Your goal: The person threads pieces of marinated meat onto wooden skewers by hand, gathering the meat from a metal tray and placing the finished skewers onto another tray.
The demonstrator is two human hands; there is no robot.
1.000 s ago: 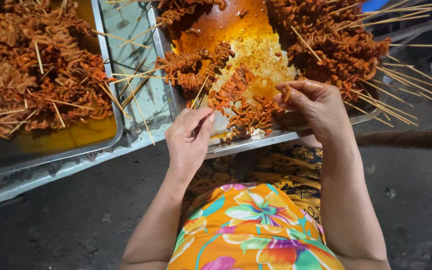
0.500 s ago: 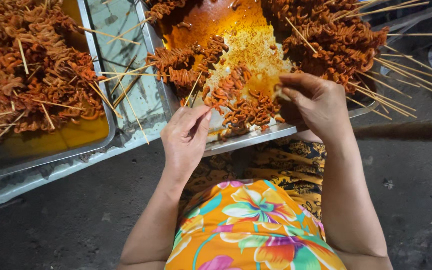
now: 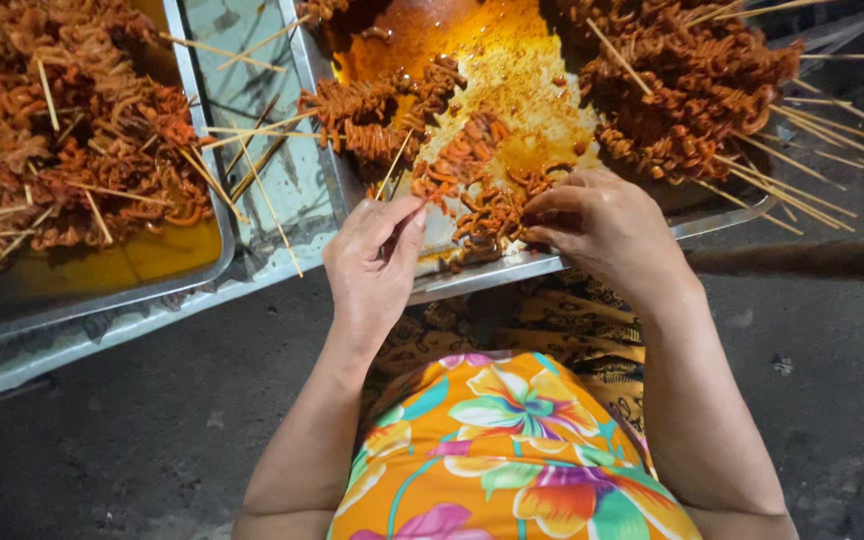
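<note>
Left hand: closed in a pinch around a thin bamboo skewer, held at the near edge of the metal tray.
Right hand: fingers curled shut over loose orange-red meat pieces on the tray, just beside the left hand.
Done: a heap of filled skewers is piled at the tray's right; more are stacked in the left tray.
Left: loose pieces are spread in the oily middle; bare sticks lie between the trays. The work is judged well along, not finished.
</note>
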